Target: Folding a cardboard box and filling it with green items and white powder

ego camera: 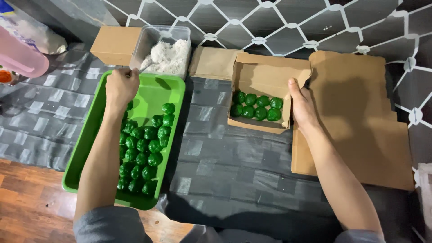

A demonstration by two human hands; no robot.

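Gripping a spoon handle (143,67), your left hand (120,87) is curled shut above the far end of the green tray (81,148); the spoon's tip sits in the clear tub of white shredded coconut (168,56) just beyond. Green balls (141,150) fill the tray beneath your forearm. Your right hand (301,105) rests open against the right wall of the small cardboard box (265,74), thumb on its rim, eight green balls (256,107) just left of it. Flattened cardboard (360,121) lies right.

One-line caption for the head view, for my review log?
Left hand holds a spoon at the shredded-coconut tub above a green tray of green balls; right hand steadies a cardboard box.
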